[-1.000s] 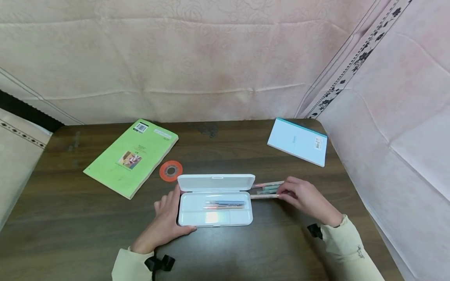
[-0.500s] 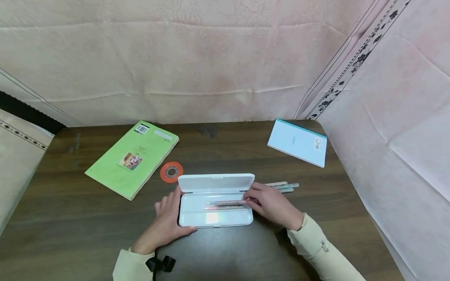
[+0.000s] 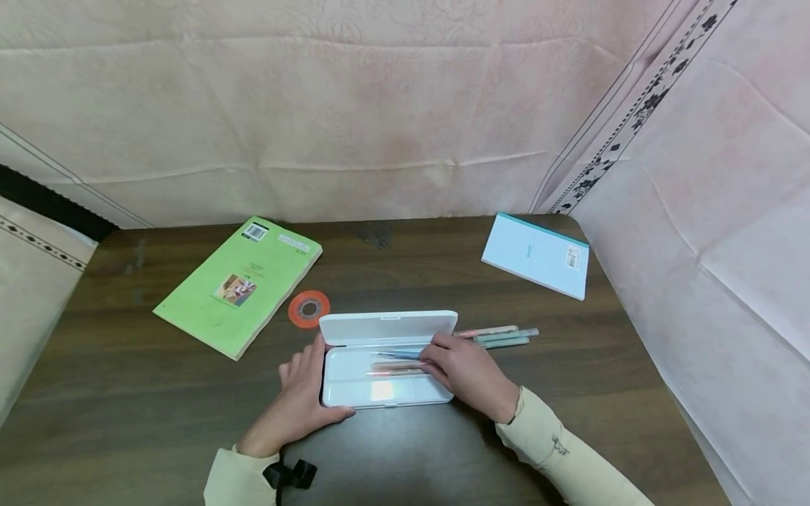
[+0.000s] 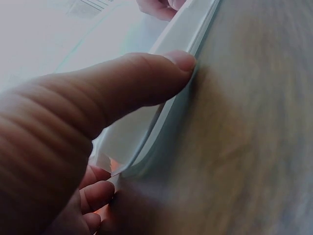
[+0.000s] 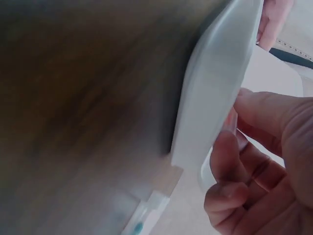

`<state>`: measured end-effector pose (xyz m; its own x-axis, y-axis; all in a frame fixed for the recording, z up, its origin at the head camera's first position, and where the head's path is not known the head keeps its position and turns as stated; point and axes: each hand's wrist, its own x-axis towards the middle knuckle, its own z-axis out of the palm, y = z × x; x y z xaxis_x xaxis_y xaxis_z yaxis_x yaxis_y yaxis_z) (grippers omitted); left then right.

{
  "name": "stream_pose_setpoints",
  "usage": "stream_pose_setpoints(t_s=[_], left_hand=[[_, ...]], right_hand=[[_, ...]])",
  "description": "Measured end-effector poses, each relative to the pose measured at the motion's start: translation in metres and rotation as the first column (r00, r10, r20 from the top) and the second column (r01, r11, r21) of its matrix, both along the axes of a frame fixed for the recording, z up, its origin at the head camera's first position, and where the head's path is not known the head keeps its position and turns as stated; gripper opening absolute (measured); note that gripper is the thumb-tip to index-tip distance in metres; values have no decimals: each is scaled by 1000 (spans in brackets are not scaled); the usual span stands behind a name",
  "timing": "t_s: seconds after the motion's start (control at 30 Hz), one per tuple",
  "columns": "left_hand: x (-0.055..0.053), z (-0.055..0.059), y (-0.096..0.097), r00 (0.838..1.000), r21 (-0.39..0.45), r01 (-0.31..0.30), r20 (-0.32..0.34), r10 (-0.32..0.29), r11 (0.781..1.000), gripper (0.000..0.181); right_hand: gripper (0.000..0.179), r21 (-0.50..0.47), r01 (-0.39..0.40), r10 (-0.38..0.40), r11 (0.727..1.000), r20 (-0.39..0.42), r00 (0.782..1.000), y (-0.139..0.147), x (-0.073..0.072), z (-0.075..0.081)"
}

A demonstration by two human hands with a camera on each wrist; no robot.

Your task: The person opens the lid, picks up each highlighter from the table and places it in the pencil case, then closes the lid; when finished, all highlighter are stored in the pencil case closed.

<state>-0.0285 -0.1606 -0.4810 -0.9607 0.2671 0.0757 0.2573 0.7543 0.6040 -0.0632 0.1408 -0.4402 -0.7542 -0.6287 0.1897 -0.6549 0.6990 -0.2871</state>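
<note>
A white pencil case [image 3: 357, 393] lies on the wooden table with its lid [image 3: 387, 327] raised. My left hand [image 3: 299, 397] holds its left end; in the left wrist view the thumb [image 4: 142, 78] lies over the front rim and the fingers are at the corner. Inside the case rest several slim pens [image 3: 394, 366]. My right hand [image 3: 468, 376] reaches over the right end and pinches a pen, largely hidden by the fingers; the right wrist view shows thumb and finger together on it. Several more pens [image 3: 506, 339] lie on the table just right of the case.
A green book [image 3: 247, 288] lies at the left, with an orange ring-shaped roll [image 3: 295, 309] between it and the case. At the back right is a light blue notebook [image 3: 535, 256]. Patterned cloth [image 3: 380, 126] hangs behind the table [image 3: 405, 457].
My right hand has moved left from the loose pens to the case, bringing a pen inside. Fewer pens lie outside. My left hand stays on the case's left end.
</note>
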Motion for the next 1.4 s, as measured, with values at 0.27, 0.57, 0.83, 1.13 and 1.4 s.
stream_pose_setpoints(t_s=[0.27, 0.57, 0.83, 1.13, 1.4], left_hand=[[0, -1, 0, 1000, 11, -3, -8, 3, 1000, 122], [0, -1, 1, 1000, 13, -2, -6, 2, 1000, 120], [-1, 0, 0, 1000, 9, -2, 2, 2, 1000, 120], [-1, 0, -1, 1000, -3, -6, 1, 6, 1000, 122], [1, -1, 0, 1000, 5, -3, 5, 3, 1000, 122]], right_hand=[[11, 22, 10, -11, 1000, 54, 998, 0, 2, 1], [12, -8, 48, -48, 999, 54, 997, 15, 0, 11], [14, -28, 209, -207, 977, 70, 976, 64, -17, 19], [13, 4, 253, -253, 967, 30, 967, 112, -37, 15], [11, 43, 230, -232, 972, 36, 972, 122, -45, 6]])
